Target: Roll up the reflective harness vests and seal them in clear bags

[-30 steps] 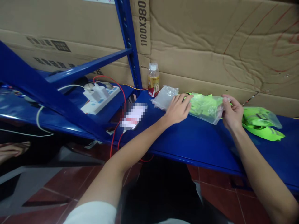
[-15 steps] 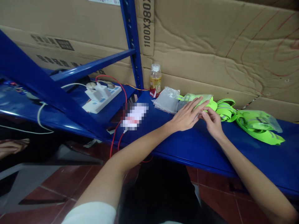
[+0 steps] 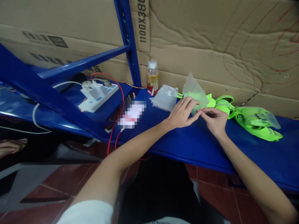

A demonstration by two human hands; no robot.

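A clear plastic bag (image 3: 194,92) stands tilted up off the blue shelf (image 3: 191,143), with neon-green fabric showing through it. My left hand (image 3: 182,112) pinches the bag's lower edge, fingers closed. My right hand (image 3: 214,120) pinches the same edge just to the right, fingertips almost meeting the left's. A loose heap of neon-green reflective bands (image 3: 252,123) lies on the shelf to the right of my hands, partly inside another clear bag. A flat stack of empty clear bags (image 3: 164,98) lies left of the raised bag.
A small bottle with a white cap (image 3: 152,77) stands against the cardboard wall (image 3: 210,46). A white power strip (image 3: 98,96) with plugs and a red cable (image 3: 114,133) sits left, behind a blue shelf upright (image 3: 127,40). A blurred-out flat object (image 3: 131,115) lies nearby. Red tiled floor below.
The bagged green item lay flat under both hands before. Now my hands have come together and lifted the clear bag's edge, so the bag stands up off the shelf.
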